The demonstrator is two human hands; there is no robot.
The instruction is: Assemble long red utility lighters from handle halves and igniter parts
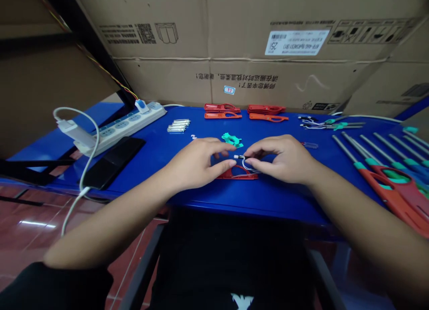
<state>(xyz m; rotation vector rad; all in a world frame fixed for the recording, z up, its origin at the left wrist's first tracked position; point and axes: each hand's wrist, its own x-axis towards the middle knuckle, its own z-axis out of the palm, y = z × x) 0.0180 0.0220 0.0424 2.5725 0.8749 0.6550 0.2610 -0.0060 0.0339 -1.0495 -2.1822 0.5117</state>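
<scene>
My right hand [284,160] pinches a small wired igniter part [237,156], with a white tip and thin white wires hanging below the fingers. My left hand [197,160] is beside it, thumb and index finger apart, with nothing visible between them. Under both hands a red lighter shell half [246,176] lies flat on the blue table [214,198], partly covered by my left fingers. Just beyond the fingertips sit several small green plastic pieces [232,139].
Red and orange shell halves [267,117] are stacked at the back, left of wired metal rods [348,125]. Assembled long lighters [385,180] lie at right. Silver cylinders [179,125], a power strip [130,122] and a black phone [115,162] are at left. Cardboard [167,77] walls the back.
</scene>
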